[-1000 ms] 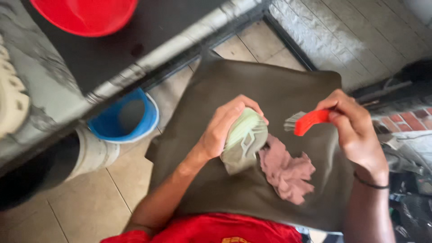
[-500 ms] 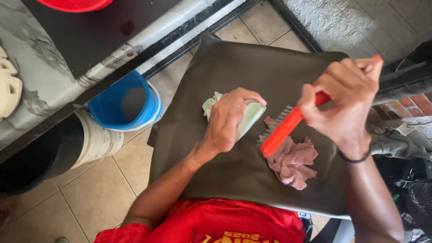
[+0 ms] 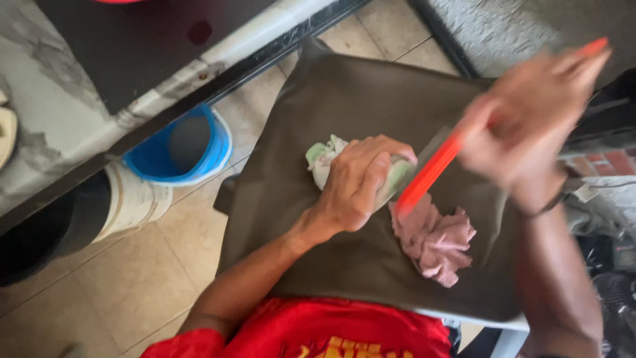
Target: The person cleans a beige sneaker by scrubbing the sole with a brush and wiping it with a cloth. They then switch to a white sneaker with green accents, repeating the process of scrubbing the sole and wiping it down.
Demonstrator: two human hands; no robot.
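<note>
Palm-down, left hand [image 3: 354, 182] presses green cloth [image 3: 322, 159]; right hand [image 3: 530, 126] grips red brush [image 3: 429, 174].

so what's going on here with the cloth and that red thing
A person in a red shirt works over a dark olive cloth spread across their lap. The left hand presses down on a pale green bundle on the cloth. The right hand, blurred with motion, grips a red-handled tool, probably a brush or comb, angled down beside the bundle. A crumpled pink rag lies just below it. A blue bucket stands on the tiled floor by the counter.
</note>
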